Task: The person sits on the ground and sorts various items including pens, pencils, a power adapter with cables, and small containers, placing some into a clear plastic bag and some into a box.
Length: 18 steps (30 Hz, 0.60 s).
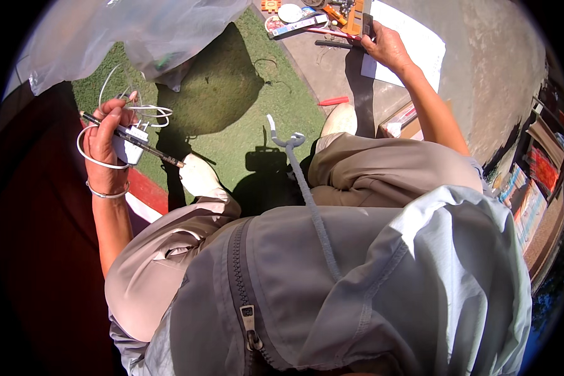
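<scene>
My left hand (105,136) is closed around a white power adapter (130,144), a looped white cable (150,112) and a dark pencil (150,150) that lies slantwise across the adapter. A silver bracelet circles that wrist. At the upper right my right hand (387,47) grips a small dark object (367,26) of unclear kind, over the edge of a white sheet of paper (411,33). Beside its fingers lie a black pen (333,44) and a red-and-white stick (329,32).
A translucent plastic bag (169,33) spreads over green artificial turf (244,131). Small items, among them a white round lid (290,13) and an orange tool (334,15), crowd the top. A red marker (333,101) lies by my shoe; a box (406,120) stands near my right knee.
</scene>
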Each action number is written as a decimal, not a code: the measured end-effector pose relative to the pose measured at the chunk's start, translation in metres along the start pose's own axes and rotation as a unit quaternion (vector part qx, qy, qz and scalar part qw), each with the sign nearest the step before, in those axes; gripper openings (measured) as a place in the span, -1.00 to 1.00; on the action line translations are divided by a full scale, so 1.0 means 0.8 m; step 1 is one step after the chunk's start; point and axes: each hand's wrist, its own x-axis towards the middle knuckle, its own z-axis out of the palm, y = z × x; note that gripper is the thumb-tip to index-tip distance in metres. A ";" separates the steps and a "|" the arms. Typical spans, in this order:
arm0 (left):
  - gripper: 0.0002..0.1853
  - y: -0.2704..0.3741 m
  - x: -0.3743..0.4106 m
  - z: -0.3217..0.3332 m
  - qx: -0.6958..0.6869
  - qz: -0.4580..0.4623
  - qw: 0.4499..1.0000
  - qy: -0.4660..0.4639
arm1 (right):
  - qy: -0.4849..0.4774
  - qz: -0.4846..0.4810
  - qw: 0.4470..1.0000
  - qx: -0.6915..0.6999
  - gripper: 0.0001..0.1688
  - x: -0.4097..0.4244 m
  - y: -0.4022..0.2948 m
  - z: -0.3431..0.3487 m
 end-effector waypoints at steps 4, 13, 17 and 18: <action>-0.71 0.001 -0.001 0.005 -0.001 -0.004 1.000 0.007 | -0.006 0.061 0.998 -0.010 -0.65 -0.011 0.026 -0.007; -0.74 -0.003 -0.001 0.013 0.014 0.014 1.000 -0.021 | 0.028 0.106 0.992 0.054 -0.53 -0.001 0.061 -0.009; -0.74 0.001 -0.004 0.022 0.011 -0.010 1.000 0.011 | 0.069 0.029 0.996 0.042 -0.65 0.005 0.026 -0.004; -0.74 0.002 -0.003 0.022 0.013 -0.008 1.000 0.005 | 0.017 -0.019 0.999 0.019 -0.72 -0.001 0.018 0.007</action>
